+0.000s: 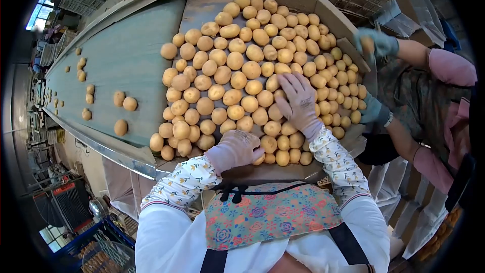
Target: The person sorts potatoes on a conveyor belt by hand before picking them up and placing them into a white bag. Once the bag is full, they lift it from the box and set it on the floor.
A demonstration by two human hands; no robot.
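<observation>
Ahead of me the long green conveyor belt [126,55] runs away to my left, with a few stray potatoes [125,102] scattered along it, well apart. It ends at the sorting table [202,10], which sits right against my flowered apron [268,215]. That table is covered nearly edge to edge by the heap of potatoes [237,78], yellow-skinned and touching one another.

On my right a co-worker [444,86] in pink sleeves stands at the table's side. Their upper blue glove [379,43] is closed round something potato-coloured above the rim. Their lower blue glove [375,110] rests at the heap's right edge.

My right hand [299,102], in a pink glove, lies palm down on the right half of the heap. Its fingers are spread apart and flat across several potatoes, gripping none. My left hand [235,149] sits at the heap's near edge with its fingers curled under toward the palm. I cannot tell whether they close on a potato, though one lies just beside the fingertips.
</observation>
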